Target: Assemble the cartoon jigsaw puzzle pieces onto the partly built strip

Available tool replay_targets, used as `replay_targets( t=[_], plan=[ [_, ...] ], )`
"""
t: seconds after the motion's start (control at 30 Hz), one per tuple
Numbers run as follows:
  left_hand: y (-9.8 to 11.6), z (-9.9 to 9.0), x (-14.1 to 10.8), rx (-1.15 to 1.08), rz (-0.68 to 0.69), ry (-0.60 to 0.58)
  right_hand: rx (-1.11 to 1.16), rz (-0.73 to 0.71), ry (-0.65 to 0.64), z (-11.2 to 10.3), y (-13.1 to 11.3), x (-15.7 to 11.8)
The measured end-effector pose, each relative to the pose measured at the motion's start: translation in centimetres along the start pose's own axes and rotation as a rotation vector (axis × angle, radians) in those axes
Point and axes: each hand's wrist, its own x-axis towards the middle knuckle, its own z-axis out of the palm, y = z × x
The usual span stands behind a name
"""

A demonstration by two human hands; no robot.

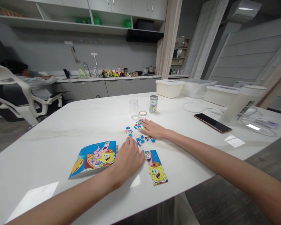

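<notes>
My left hand (pixel 130 156) rests on the white table, thumb held away from its bent fingers, whose tips reach the near edge of the loose jigsaw pieces (pixel 140 142). Nothing shows in its grasp. Lying flat with fingers spread, my right hand (pixel 153 128) covers part of the same scattered pile. A joined strip of jigsaw puzzle (pixel 157 168), with a yellow cartoon figure on blue, lies right of my left thumb. Left of that hand is a curled picture sheet (pixel 95 157) with matching cartoon figures; its right edge is partly behind the hand.
Beyond the pieces stand a clear jar (pixel 134 109), a loose lid (pixel 142 113) and a printed lidded can (pixel 153 105). To the right are a phone (pixel 212 122), a white tumbler (pixel 242 104), cables and storage boxes (pixel 170 88). A person sits far left near a white chair (pixel 25 90).
</notes>
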Motion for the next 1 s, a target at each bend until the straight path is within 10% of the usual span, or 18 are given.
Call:
replay_targets(
  t=[0.7, 1.0],
  plan=[
    [0.4, -0.4, 1.2, 0.15, -0.186, -0.042, 0.113, -0.16, 0.147, 0.9, 0.4, 3.1],
    [1.1, -1.0, 0.9, 0.294, -0.022, -0.134, 0.1, -0.165, 0.126, 1.1, 0.7, 3.4]
  ],
)
